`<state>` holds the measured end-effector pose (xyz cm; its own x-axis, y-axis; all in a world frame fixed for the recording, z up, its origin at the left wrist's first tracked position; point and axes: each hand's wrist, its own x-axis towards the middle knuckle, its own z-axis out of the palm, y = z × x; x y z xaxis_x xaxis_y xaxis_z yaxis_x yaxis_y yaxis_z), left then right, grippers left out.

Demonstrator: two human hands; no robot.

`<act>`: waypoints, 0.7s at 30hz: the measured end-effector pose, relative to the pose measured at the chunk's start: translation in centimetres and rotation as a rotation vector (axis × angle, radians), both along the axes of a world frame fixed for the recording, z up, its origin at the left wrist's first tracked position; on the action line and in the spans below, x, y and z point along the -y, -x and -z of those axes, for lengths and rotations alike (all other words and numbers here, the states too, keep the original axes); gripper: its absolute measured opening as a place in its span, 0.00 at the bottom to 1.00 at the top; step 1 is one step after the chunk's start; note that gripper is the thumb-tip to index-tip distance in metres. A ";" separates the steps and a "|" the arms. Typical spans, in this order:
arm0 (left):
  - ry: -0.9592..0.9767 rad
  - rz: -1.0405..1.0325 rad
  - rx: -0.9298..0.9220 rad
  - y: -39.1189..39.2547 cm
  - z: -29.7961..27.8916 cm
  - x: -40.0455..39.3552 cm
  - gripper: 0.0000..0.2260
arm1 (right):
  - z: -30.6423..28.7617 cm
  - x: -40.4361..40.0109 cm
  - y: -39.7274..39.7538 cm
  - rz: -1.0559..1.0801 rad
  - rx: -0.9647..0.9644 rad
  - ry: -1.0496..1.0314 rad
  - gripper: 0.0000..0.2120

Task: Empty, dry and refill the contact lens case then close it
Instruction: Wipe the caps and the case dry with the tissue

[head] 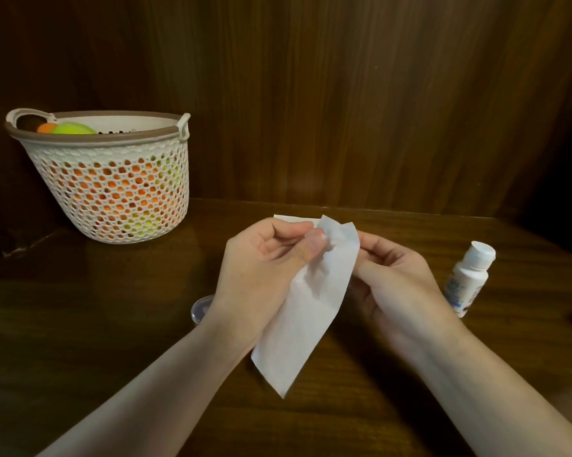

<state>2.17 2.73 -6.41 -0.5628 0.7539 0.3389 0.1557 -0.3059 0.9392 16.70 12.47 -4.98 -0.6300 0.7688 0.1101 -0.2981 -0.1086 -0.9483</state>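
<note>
Head view is showing a dark wooden table [80, 324] lying in front of a panelled wooden wall [344, 94]. A white lattice basket [113, 192] with a brown rim is standing at the back left of the table, and orange and yellow-green round items are showing through its holes and over its rim.

Both bare forearms are reaching in from the bottom edge and meeting above the middle of the table. A white tissue [307, 301] is hanging between the two hands, its lower corner pointing down toward the near edge. The left hand [261, 275] is pinching the upper part of the tissue with thumb and curled fingers. The right hand [400, 285] is sitting just behind the tissue with its fingers curled toward the top of the sheet; the tissue is hiding the fingertips, so the exact grip cannot be told, nor whether the lens case is held inside the fold.

A small white bottle [469, 278] with a white cap is standing upright just right of the right hand. A small clear round cap [201, 308] is lying on the table, partly covered by the left wrist. A white paper edge [291, 219] is showing just behind the left fingers.
</note>
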 end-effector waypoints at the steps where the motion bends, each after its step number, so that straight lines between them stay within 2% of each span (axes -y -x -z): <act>1: 0.013 -0.006 -0.013 -0.1 0.0 0.0 0.14 | 0.0 0.0 -0.1 0.023 -0.002 -0.014 0.17; 10: 0.027 -0.062 0.042 0.0 -0.3 -0.1 0.17 | -0.5 0.1 -0.1 0.077 0.058 -0.024 0.14; 16: 0.032 0.010 0.043 -0.1 -0.4 0.2 0.17 | -0.9 0.1 -0.3 0.030 0.019 -0.089 0.21; 21: 0.025 -0.024 0.033 0.1 -0.4 0.1 0.17 | -0.7 -0.2 -0.3 0.046 0.034 -0.083 0.14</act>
